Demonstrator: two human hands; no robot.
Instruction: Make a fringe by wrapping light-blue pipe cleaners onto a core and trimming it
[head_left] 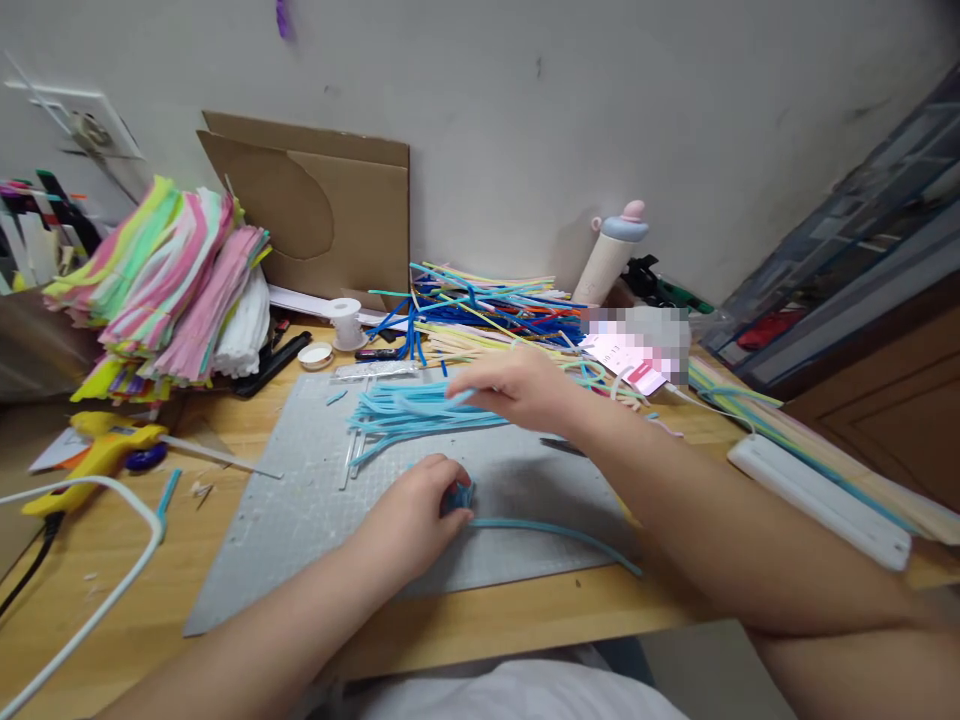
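My left hand (424,505) is closed low over the grey cutting mat (262,540), its fingers around a small folded piece of blue pipe cleaner (463,494). From beside those fingers a long blue pipe cleaner (559,527) curves right, past the mat's edge. Further back, my right hand (517,385) hovers at a pile of light-blue pipe cleaners (405,410). Its thumb and fingers are pinched together on a light-blue stem, slightly blurred. Thin clear sticks (352,450) lie under the pile's left end.
A yellow glue gun (97,465) with its cable lies at left, below bundles of coloured pipe cleaners (165,290). Behind are cardboard (352,220), a white spool (346,322), dark-blue stems (480,300) and a bottle (604,260). A white power strip (817,500) sits at right.
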